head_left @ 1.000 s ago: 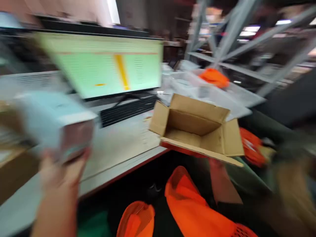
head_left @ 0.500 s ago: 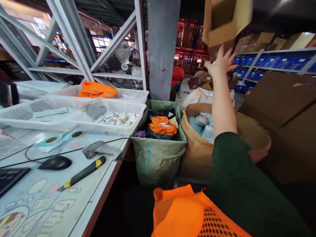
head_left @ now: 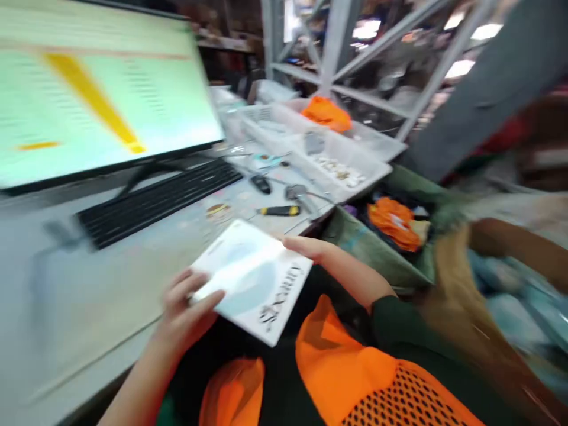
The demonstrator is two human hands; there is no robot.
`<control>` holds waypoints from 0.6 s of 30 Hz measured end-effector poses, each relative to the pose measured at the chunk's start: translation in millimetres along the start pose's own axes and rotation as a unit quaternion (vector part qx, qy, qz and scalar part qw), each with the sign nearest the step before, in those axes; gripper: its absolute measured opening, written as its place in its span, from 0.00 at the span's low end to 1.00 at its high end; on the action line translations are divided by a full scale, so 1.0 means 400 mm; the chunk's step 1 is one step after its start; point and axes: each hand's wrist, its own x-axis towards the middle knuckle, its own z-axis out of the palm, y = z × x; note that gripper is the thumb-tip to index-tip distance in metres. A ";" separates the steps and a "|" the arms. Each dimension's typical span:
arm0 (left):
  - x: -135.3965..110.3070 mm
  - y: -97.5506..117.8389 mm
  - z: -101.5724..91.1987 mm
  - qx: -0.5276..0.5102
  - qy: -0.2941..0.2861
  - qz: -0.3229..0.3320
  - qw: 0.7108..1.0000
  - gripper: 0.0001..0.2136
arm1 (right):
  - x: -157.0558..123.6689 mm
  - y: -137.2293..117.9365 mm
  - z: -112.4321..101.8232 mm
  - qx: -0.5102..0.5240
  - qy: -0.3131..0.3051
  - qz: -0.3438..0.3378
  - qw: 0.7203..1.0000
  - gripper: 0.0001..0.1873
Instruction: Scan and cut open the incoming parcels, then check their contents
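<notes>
The left hand [head_left: 183,309] gripped a white printed box [head_left: 252,278] by the tabletop's [head_left: 119,290] front edge. The right hand [head_left: 308,248] touched the box's opposite side; its grip could not be determined.

The right hand's grip [head_left: 309,248] has swapped a carton for the white box [head_left: 251,281]. That box has shifted right.

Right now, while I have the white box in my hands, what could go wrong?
The white box, between your left hand and right hand, appears to overhang the desk edge; if it slips, it may fall. The scanner lies close to that edge near your right hand, which might knock it.
</notes>
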 end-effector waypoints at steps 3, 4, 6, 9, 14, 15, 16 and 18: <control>-0.066 0.029 -0.089 0.038 0.075 0.034 0.996 0.23 | 0.063 0.057 0.065 0.145 -0.032 0.026 0.989 0.53; -0.064 0.038 -0.104 0.006 0.124 -0.040 0.991 0.30 | 0.081 0.070 0.090 0.175 -0.018 0.021 0.984 0.54; -0.047 0.060 -0.119 -0.157 0.171 -0.219 0.948 0.38 | 0.110 0.085 0.144 0.185 0.020 -0.012 0.982 0.55; -0.032 0.104 -0.120 -0.393 0.134 -0.386 0.824 0.48 | 0.130 0.086 0.186 0.093 0.045 -0.062 0.993 0.52; -0.063 0.129 -0.107 -0.408 0.252 -0.428 0.766 0.49 | 0.116 0.076 -0.056 -0.303 0.276 -0.123 0.904 0.40; -0.070 0.120 -0.107 -0.418 0.292 -0.429 0.746 0.44 | 0.107 0.078 -0.132 -0.363 0.364 -0.077 0.854 0.40; -0.077 0.108 -0.109 -0.430 0.330 -0.429 0.722 0.39 | 0.099 0.084 -0.204 -0.404 0.420 -0.003 0.813 0.41; -0.083 0.077 -0.116 -0.466 0.388 -0.427 0.671 0.29 | 0.093 0.100 -0.317 -0.444 0.427 0.145 0.774 0.42</control>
